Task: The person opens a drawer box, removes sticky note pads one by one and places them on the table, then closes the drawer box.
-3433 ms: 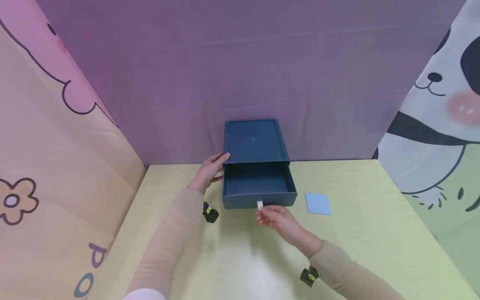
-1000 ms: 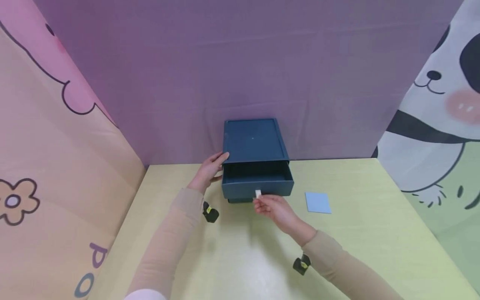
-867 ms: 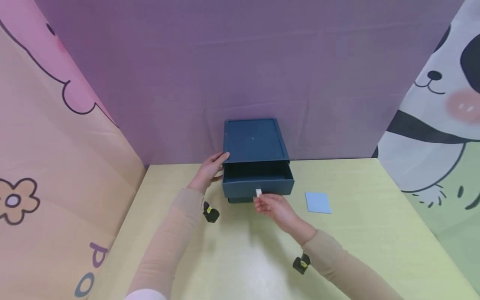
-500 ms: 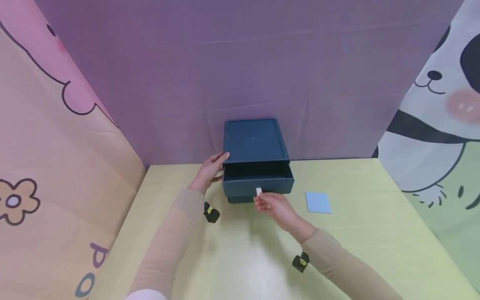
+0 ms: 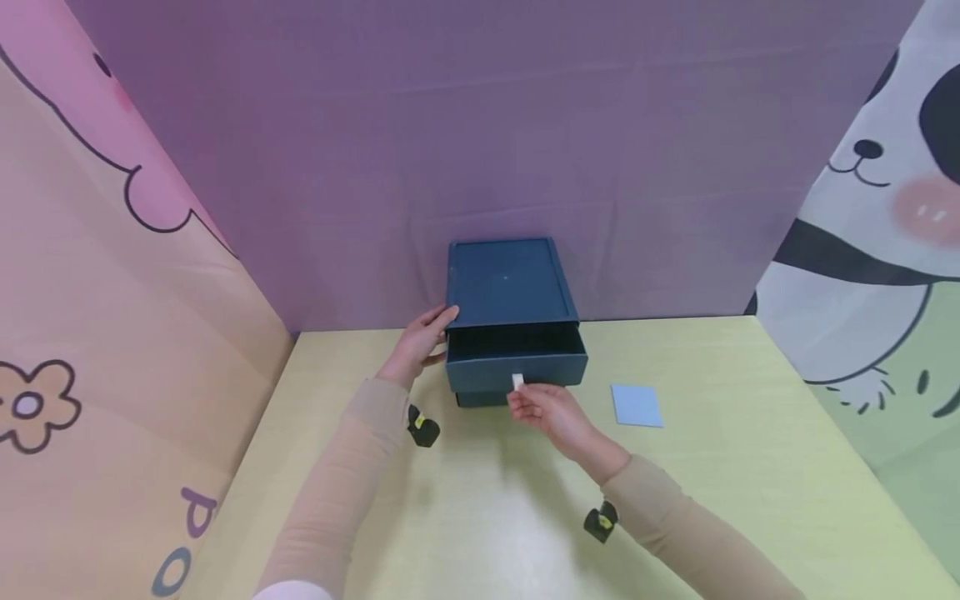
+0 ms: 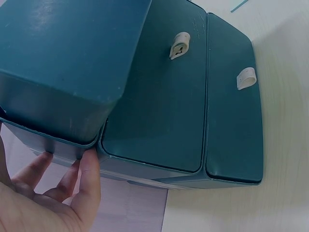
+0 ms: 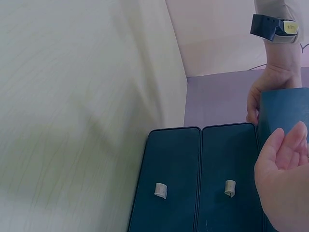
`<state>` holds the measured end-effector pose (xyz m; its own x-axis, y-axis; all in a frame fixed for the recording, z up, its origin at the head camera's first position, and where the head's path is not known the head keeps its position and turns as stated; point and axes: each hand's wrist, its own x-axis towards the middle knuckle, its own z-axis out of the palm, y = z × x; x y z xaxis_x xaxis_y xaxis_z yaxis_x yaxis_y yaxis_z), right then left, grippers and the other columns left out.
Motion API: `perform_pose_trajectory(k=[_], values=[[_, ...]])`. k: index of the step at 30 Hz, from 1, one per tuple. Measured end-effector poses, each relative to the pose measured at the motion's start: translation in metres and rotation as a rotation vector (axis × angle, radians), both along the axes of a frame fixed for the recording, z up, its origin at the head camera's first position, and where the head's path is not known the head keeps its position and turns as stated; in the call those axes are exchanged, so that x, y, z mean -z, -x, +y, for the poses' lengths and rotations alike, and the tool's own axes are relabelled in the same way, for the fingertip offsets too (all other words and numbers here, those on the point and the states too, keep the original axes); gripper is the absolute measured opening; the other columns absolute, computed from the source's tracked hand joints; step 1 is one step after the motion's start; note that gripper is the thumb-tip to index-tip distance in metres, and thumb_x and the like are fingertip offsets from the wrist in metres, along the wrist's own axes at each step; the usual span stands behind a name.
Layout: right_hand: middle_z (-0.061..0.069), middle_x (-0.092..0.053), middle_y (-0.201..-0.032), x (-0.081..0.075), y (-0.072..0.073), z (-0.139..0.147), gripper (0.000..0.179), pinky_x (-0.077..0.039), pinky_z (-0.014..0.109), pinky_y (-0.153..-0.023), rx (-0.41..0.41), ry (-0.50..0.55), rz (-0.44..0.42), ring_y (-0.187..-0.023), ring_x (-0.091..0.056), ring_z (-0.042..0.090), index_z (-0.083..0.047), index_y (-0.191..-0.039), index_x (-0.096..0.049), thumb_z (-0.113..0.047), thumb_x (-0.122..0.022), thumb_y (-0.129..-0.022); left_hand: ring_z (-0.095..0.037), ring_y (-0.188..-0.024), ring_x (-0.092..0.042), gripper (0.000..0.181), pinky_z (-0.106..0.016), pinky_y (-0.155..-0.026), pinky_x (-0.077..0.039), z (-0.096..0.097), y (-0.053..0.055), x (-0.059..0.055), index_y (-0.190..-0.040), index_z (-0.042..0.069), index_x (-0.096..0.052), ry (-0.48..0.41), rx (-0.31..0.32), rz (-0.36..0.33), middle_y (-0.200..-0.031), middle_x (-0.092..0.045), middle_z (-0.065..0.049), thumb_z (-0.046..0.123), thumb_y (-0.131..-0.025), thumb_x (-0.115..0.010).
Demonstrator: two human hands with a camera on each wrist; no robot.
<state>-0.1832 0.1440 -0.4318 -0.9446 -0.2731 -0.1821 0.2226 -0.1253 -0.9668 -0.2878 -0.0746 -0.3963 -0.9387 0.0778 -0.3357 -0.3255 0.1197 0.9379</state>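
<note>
A dark blue drawer cabinet (image 5: 510,279) stands at the back of the table, its top drawer (image 5: 480,374) partly pulled out. What shows of that drawer's inside is dark and bare. My right hand (image 5: 558,419) pinches the white pull tab (image 5: 517,381) on the drawer front. Against the cabinet's left side, near its front upper corner, rests my left hand (image 5: 417,343); the left wrist view shows its fingertips pressing the side wall. Below, the middle drawer (image 6: 154,111) and the bottom drawer (image 6: 234,125) sit flush, each with a loop tab.
A light blue square (image 5: 637,406) lies flat on the pale table (image 5: 712,467), right of the cabinet. Behind the cabinet hangs a purple cloth (image 5: 360,167). Printed panels flank both sides, with a panda (image 5: 847,325) on the right one.
The top drawer has slid further into the cabinet since the first frame, and my right hand has moved forward with its tab. Lately the motion is slight. My left hand stays in place.
</note>
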Motion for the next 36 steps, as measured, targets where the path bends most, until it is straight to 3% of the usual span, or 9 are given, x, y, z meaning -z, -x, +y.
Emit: perform_pose_trajectory(k=[26,36], values=[[-0.001,-0.065,-0.081,0.0024,0.0069,-0.0010,0.023,-0.054,0.019,-0.075,0.021,0.026,-0.004,-0.072,-0.060,0.008,0.004,-0.097,-0.063,-0.010,-0.045,-0.099,-0.030,-0.132,-0.040,0.067,-0.047,-0.103,-0.042,-0.0002,-0.0001,0.0012,-0.148,0.024,-0.033,-0.003,-0.001,0.013,-0.153,-0.032,-0.005,0.050,-0.091,-0.056],[-0.003,-0.064,-0.079,0.0013,0.0092,-0.0033,0.027,-0.054,0.019,-0.076,0.038,0.008,-0.011,-0.074,-0.060,0.010,0.010,-0.104,-0.059,-0.012,-0.045,-0.100,-0.029,-0.131,-0.041,0.068,-0.046,-0.103,-0.042,-0.0003,-0.0006,0.0005,-0.148,0.025,-0.034,-0.005,-0.001,0.010,-0.153,-0.032,-0.004,0.051,-0.090,-0.057]])
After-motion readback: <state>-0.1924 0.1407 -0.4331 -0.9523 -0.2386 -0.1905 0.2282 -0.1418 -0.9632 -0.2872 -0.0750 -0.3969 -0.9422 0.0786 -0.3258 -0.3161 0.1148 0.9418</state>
